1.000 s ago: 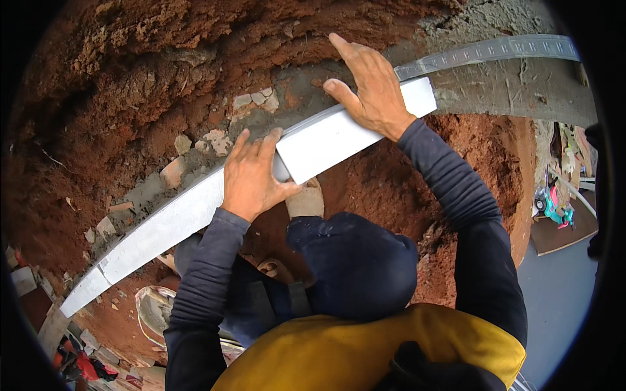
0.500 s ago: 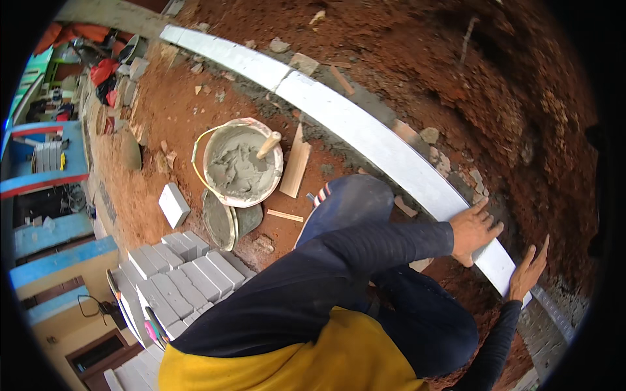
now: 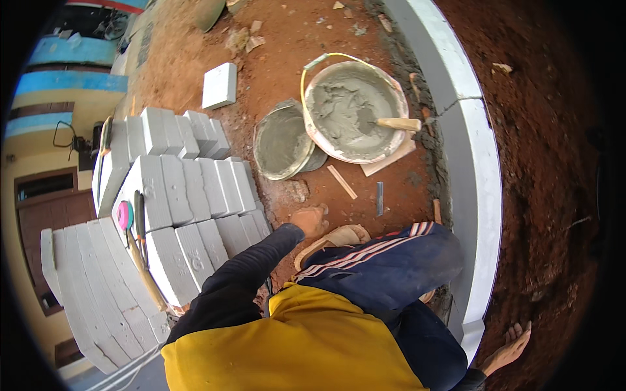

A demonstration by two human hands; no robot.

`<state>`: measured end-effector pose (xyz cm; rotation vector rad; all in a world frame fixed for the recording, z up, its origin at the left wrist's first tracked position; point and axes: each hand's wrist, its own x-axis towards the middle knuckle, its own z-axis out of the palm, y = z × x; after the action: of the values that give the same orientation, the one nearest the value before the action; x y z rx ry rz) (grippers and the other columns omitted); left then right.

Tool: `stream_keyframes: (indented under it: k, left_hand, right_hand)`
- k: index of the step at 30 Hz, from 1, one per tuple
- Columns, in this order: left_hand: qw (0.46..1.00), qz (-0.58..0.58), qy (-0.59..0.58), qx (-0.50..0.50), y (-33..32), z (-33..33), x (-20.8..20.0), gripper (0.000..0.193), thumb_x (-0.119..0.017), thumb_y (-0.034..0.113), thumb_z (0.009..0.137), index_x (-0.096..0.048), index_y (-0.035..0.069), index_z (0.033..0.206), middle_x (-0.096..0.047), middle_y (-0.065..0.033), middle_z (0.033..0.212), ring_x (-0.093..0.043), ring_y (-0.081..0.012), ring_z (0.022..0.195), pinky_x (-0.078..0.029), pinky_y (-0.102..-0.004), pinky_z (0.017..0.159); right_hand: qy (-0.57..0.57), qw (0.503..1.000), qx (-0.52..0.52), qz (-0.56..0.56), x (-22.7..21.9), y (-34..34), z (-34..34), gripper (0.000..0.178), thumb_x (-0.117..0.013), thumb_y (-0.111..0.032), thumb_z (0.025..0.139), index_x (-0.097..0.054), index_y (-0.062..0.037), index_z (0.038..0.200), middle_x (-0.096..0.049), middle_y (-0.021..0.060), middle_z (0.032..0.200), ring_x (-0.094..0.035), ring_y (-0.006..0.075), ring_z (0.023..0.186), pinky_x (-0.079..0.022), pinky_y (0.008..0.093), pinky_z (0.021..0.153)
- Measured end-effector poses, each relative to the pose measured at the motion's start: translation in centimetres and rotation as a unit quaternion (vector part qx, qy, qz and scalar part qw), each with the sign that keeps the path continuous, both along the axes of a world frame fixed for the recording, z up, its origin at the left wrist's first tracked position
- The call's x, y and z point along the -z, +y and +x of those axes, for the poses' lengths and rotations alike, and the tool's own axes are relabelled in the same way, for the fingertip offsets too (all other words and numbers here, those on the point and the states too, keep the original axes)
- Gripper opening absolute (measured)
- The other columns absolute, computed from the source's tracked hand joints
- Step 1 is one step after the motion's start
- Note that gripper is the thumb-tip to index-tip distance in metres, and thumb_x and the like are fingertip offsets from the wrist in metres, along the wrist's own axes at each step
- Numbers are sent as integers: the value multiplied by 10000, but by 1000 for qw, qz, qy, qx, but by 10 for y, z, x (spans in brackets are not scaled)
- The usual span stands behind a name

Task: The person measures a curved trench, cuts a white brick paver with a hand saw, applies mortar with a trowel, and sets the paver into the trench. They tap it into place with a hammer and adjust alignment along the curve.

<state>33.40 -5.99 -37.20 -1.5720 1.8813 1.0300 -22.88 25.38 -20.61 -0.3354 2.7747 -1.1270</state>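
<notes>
My left hand [image 3: 310, 221] hangs over the soil between the stacked blocks and my sandal [image 3: 336, 242], its fingers curled in with nothing visible in them. On the far side of the low wall of light-grey blocks [image 3: 481, 163], my right hand [image 3: 508, 347] is open, fingers stretched out over the brown soil. Ahead stands a bucket of wet mortar [image 3: 352, 107] with a yellow handle. A wooden-handled tool [image 3: 399, 124] rests in the mortar, its working end buried. Beside it, a second bucket [image 3: 282, 143], coated with mortar, leans at a tilt.
Grey blocks [image 3: 186, 189] are stacked at my left, with a pink-and-turquoise round tool [image 3: 125, 215] and wooden-handled tools against them. A single block [image 3: 220, 86] lies on the soil. A thin wood strip [image 3: 342, 182] and a small bluish strip [image 3: 380, 199] lie near my knee.
My view has swung left toward the stacked blocks. My left hand has come off the wall top and over to the left, fingers now curled. The right hand remains open beside the wall.
</notes>
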Motion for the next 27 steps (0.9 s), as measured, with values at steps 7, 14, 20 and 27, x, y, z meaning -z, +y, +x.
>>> stream_keyframes:
  k: [7,14,20,27]
  left_hand:
    - [986,-135,51,-80,28,27,-99,440,-731,402,948,-695,86,1252,-739,-215,1231,-722,-407,1125,-583,-519,925]
    - [668,-678,-226,-208,1,253,-315,181,-689,137,954,-661,34,1100,-697,-140,1013,-689,-333,931,-547,-443,849]
    - [755,-154,-323,-550,73,414,-338,513,-806,387,878,-682,-7,1180,-718,-128,977,-708,-276,915,-598,-501,778]
    - [652,-404,-199,-610,105,494,-287,1033,-807,248,753,-291,-171,1544,-644,-362,1306,-719,-411,1109,-574,-567,945]
  right_hand:
    - [-102,959,-263,-1,35,-96,51,390,-624,-335,1112,-714,5,1280,-589,-6,858,-509,84,775,-430,255,716]
    - [-147,906,-395,39,16,-147,71,352,-664,-234,1087,-717,38,1304,-772,133,1010,-732,191,894,-594,326,824]
    - [-196,896,-398,-17,31,-163,77,345,-648,-278,1092,-691,14,1270,-616,19,843,-539,91,742,-443,261,676]
    - [-73,885,-459,35,13,-160,73,301,-722,-212,984,-726,-28,1222,-690,142,887,-652,237,775,-526,353,754]
